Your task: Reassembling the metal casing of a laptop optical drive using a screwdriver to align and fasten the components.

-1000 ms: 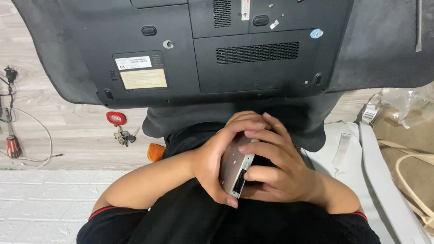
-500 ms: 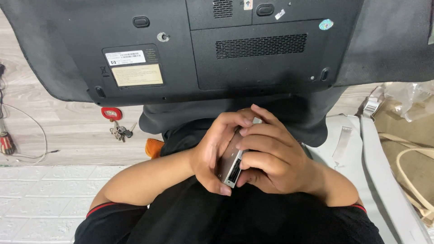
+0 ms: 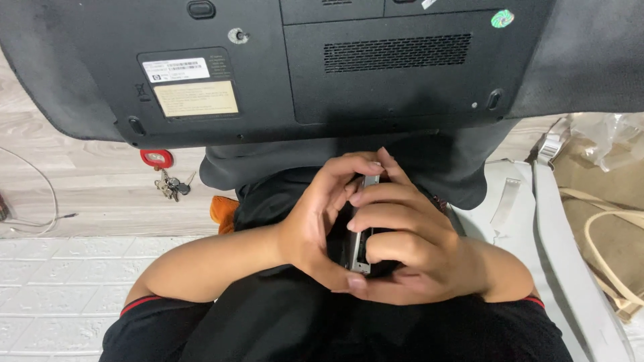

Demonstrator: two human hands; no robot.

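A small flat metal drive [image 3: 359,240], silver with dark sides, stands on edge between both of my hands over my lap. My left hand [image 3: 316,221] wraps it from the left, thumb under its near end. My right hand [image 3: 409,241] clasps it from the right, fingers curled over its top edge. Most of the drive is hidden by my fingers. Just beyond my hands lies a black laptop [image 3: 322,67] turned bottom up, with vent slots, two stickers and a screw showing.
The laptop rests on a dark grey cloth [image 3: 590,60]. A bunch of keys with a red tag [image 3: 168,175] lies on the wooden floor at the left, near a thin white cable [image 3: 40,201]. White plastic parts [image 3: 530,208] and a beige bag [image 3: 610,221] are at the right.
The drive has turned more onto its edge between my hands, and my fingers have closed further over it. The view has shifted toward the laptop's near edge.
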